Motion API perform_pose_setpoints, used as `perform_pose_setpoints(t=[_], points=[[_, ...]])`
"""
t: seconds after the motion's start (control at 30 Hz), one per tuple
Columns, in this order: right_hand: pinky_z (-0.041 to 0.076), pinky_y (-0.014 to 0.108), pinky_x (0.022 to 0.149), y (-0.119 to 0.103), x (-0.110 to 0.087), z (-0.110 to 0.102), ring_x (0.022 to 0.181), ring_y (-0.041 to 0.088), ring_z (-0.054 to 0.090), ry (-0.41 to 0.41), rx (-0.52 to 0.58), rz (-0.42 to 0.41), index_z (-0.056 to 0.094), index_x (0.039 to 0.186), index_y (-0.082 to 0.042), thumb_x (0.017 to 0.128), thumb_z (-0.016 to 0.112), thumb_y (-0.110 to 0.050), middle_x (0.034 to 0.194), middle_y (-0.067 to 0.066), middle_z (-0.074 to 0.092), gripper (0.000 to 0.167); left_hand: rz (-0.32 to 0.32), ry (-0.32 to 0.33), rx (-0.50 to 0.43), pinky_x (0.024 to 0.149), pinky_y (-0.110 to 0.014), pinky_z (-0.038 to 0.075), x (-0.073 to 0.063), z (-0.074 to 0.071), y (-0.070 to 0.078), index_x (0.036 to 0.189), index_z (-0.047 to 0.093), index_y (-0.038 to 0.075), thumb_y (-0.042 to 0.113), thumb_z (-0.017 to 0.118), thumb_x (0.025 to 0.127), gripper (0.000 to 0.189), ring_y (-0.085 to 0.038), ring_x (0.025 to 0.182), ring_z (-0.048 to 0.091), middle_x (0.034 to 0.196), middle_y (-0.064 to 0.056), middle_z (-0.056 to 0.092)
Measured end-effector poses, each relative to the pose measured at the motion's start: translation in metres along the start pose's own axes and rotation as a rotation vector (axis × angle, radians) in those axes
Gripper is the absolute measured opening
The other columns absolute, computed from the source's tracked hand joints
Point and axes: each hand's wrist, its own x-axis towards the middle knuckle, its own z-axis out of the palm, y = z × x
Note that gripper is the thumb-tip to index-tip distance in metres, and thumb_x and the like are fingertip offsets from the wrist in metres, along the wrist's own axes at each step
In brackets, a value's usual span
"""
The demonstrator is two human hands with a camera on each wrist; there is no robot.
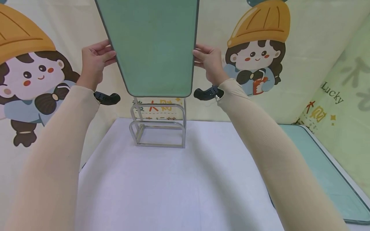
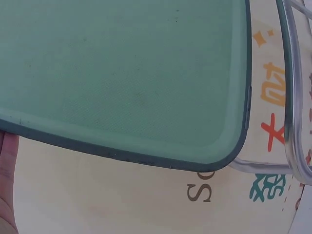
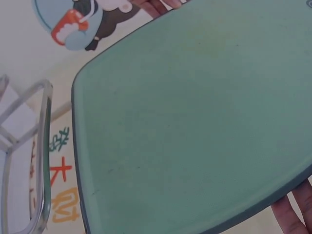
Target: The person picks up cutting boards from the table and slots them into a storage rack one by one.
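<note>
A green board with a dark rim, looking like a cutting board, is held upright in the air, its top cut off by the head view's upper edge. My left hand grips its left edge between thumb and fingers. On the opposite edge, my right hand pinches the rim the same way. Just below and behind the board's lower edge stands a silver metal rack with looped bars. In the right wrist view, the cutting board fills most of the picture, with fingers at both edges and the rack at left.
The rack stands on a white-covered table near the back wall. At the right lies another green board with a dark rim, partly behind my right sleeve. Cloth printed with cartoon figures hangs behind the table.
</note>
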Motion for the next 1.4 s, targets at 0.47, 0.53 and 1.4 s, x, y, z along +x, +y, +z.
perform_pose_setpoints(t=[0.47,0.53,1.4], points=[[0.054,0.034,0.091,0.024,0.007,0.005,0.1,0.021,0.068,0.024,-0.013,0.036,0.068,0.116,-0.011,0.089,0.061,-0.009,0.114,0.008,0.068,0.028,-0.014,0.003,0.009,0.07,-0.022,0.057,-0.001,-0.01,-0.017,0.116,0.067,0.007,0.002,0.075,0.073,0.044,-0.016,0.075,0.07,0.088,-0.004,0.073],[0.054,0.034,0.092,0.027,0.007,0.005,0.101,0.021,0.068,0.022,-0.022,0.037,0.067,0.117,-0.011,0.089,0.06,-0.01,0.115,0.008,0.068,0.028,-0.018,0.005,0.02,0.07,-0.021,0.057,-0.002,-0.01,-0.02,0.116,0.067,0.007,0.003,0.075,0.073,0.044,-0.015,0.075,0.07,0.087,-0.003,0.073],[0.052,0.036,0.094,0.053,0.013,0.005,0.104,0.022,0.067,0.024,-0.056,0.089,0.067,0.117,-0.011,0.09,0.06,-0.011,0.117,0.008,0.067,0.028,-0.067,0.017,0.032,0.069,-0.021,0.057,0.0,-0.021,-0.046,0.119,0.066,0.007,0.001,0.072,0.076,0.043,-0.012,0.076,0.07,0.085,0.0,0.073]])
